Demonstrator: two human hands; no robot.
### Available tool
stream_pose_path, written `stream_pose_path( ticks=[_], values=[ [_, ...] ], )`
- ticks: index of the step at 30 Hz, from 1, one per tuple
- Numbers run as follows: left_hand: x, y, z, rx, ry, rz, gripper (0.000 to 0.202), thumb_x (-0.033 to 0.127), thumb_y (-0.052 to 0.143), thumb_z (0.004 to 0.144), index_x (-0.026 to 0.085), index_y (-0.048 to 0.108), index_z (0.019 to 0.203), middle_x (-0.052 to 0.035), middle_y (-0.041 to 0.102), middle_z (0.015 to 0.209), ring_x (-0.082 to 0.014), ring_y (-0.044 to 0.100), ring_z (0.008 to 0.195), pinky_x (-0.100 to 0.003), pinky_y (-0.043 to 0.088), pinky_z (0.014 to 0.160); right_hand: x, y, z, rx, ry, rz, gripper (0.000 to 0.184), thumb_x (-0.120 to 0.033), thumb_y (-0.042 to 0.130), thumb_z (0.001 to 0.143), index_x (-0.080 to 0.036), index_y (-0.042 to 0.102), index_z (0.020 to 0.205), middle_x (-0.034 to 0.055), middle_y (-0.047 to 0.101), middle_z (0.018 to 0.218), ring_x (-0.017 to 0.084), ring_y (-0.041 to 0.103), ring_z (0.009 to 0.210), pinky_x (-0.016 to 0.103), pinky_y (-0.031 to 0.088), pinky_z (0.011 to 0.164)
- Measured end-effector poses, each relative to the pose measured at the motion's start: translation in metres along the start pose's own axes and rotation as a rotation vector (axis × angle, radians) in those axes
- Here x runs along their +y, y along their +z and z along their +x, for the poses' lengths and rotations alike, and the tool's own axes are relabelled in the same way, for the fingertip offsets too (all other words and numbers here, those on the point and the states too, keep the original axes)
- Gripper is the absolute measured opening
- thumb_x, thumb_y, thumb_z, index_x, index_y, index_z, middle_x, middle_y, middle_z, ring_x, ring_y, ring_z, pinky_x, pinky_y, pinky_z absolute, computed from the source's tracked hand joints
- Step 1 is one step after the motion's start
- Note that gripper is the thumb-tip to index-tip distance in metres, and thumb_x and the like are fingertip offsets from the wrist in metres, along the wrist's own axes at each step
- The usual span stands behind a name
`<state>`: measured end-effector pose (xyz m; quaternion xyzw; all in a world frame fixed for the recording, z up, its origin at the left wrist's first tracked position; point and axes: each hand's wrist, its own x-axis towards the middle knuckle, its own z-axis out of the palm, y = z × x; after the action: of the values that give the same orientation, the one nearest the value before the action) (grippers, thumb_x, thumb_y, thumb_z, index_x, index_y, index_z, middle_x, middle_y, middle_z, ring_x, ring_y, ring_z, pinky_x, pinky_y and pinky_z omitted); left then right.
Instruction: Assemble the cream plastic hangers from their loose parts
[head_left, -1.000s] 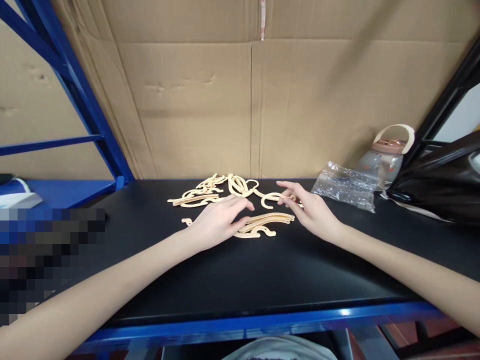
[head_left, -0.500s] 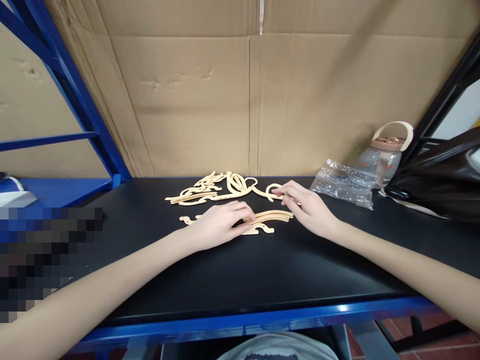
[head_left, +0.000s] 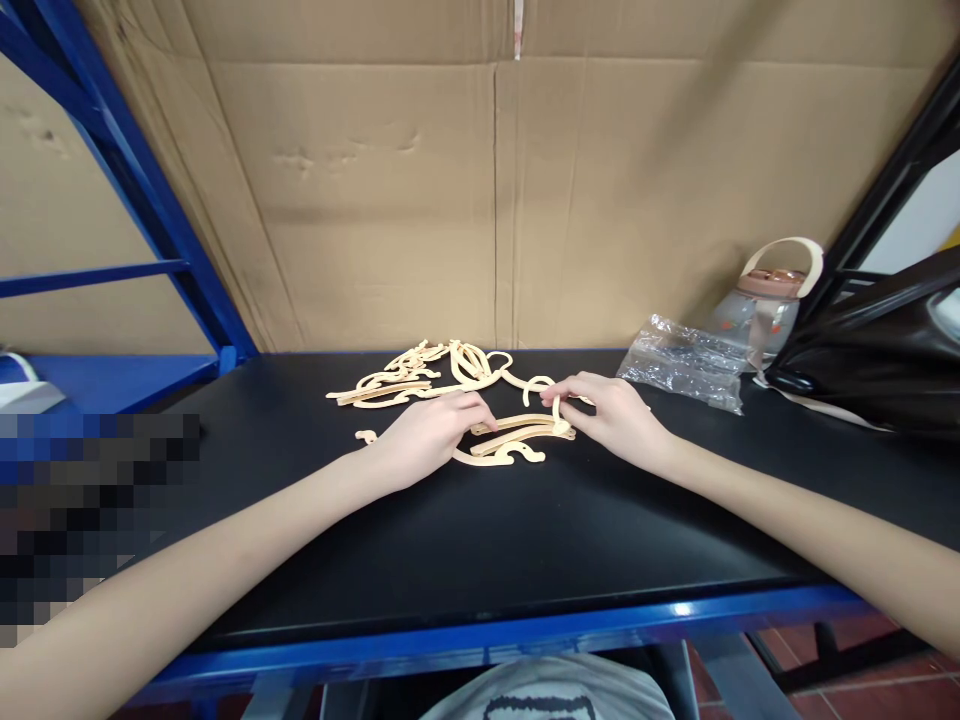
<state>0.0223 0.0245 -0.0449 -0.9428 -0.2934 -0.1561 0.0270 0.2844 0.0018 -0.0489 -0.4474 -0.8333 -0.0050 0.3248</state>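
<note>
Thin pale wooden cut-out pieces lie on a black tabletop (head_left: 480,540). My left hand (head_left: 424,435) rests on a small stack of curved wooden pieces (head_left: 517,440), fingers pressed down on its left part. My right hand (head_left: 607,415) pinches a small hook-shaped wooden piece (head_left: 556,412) upright against the right end of that stack. A loose heap of more wooden pieces (head_left: 420,375) lies just behind, near the cardboard wall.
A crumpled clear plastic bag (head_left: 682,365) lies to the right, with a lidded jar (head_left: 765,300) and a black bag (head_left: 877,350) beyond it. Cardboard (head_left: 495,200) backs the table. Blue shelf framing (head_left: 150,210) stands at left; the table's blue front edge (head_left: 480,640) is near me.
My right hand has brought the small hook piece from the heap down to the right end of the stack. My left hand shifted slightly on the stack and raised its near end.
</note>
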Motion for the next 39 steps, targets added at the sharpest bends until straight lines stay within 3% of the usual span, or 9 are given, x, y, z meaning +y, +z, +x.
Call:
stream_pose_path(
  ticks=[5, 13, 18, 23, 27, 39],
  values=[
    [-0.003, -0.001, -0.001, -0.007, 0.063, 0.039, 0.041, -0.002, 0.037, 0.084, 0.023, 0.063, 0.105, -0.0015, 0.062, 0.105, -0.015, 0.058, 0.09, -0.025, 0.044, 0.07, -0.001, 0.0, -0.001, -0.021, 0.015, -0.024, 0.018, -0.021, 0.051, 0.089, -0.022, 0.067, 0.098, 0.0025, 0.072, 0.093, 0.017, 0.067, 0.083, 0.031, 0.05, 0.077],
    [0.003, -0.015, -0.002, -0.123, 0.098, 0.094, 0.027, 0.01, 0.04, 0.092, 0.023, 0.062, 0.101, -0.001, 0.059, 0.104, -0.0139, 0.057, 0.085, -0.024, 0.039, 0.064, 0.0, -0.001, 0.0, -0.073, 0.067, 0.017, 0.019, -0.025, 0.049, 0.091, -0.024, 0.066, 0.099, -0.001, 0.075, 0.092, 0.016, 0.07, 0.081, 0.026, 0.049, 0.073],
    [0.003, -0.016, -0.001, -0.102, 0.093, 0.116, 0.026, 0.011, 0.035, 0.094, 0.021, 0.06, 0.096, -0.0017, 0.06, 0.099, -0.0144, 0.057, 0.086, -0.024, 0.04, 0.067, 0.001, 0.0, 0.0, -0.138, 0.046, 0.015, 0.022, -0.027, 0.044, 0.094, -0.023, 0.064, 0.101, 0.001, 0.075, 0.09, 0.017, 0.07, 0.076, 0.026, 0.048, 0.068],
    [0.004, -0.015, 0.0, -0.046, -0.027, 0.072, 0.023, 0.026, 0.036, 0.097, 0.021, 0.058, 0.098, -0.0015, 0.063, 0.097, -0.016, 0.059, 0.087, -0.026, 0.042, 0.07, 0.001, 0.0, -0.001, -0.135, 0.07, 0.029, 0.021, -0.03, 0.043, 0.095, -0.023, 0.063, 0.101, 0.0002, 0.075, 0.093, 0.017, 0.07, 0.077, 0.027, 0.048, 0.068],
    [0.004, -0.013, 0.0, -0.036, -0.156, 0.009, 0.023, 0.041, 0.048, 0.092, 0.023, 0.058, 0.103, 0.0007, 0.065, 0.095, -0.0154, 0.06, 0.08, -0.026, 0.042, 0.065, 0.002, -0.001, 0.0, -0.088, 0.099, 0.04, 0.02, -0.031, 0.043, 0.095, -0.023, 0.061, 0.1, 0.0001, 0.075, 0.091, 0.018, 0.07, 0.08, 0.029, 0.049, 0.072],
    [0.005, -0.014, 0.0, -0.028, -0.233, 0.036, 0.02, 0.027, 0.042, 0.091, 0.021, 0.06, 0.097, 0.0003, 0.066, 0.087, -0.0149, 0.057, 0.068, -0.026, 0.037, 0.059, 0.003, -0.001, 0.002, -0.112, 0.136, -0.017, 0.018, -0.027, 0.044, 0.094, -0.024, 0.061, 0.1, -0.0011, 0.075, 0.09, 0.018, 0.07, 0.081, 0.029, 0.05, 0.074]
  ],
)
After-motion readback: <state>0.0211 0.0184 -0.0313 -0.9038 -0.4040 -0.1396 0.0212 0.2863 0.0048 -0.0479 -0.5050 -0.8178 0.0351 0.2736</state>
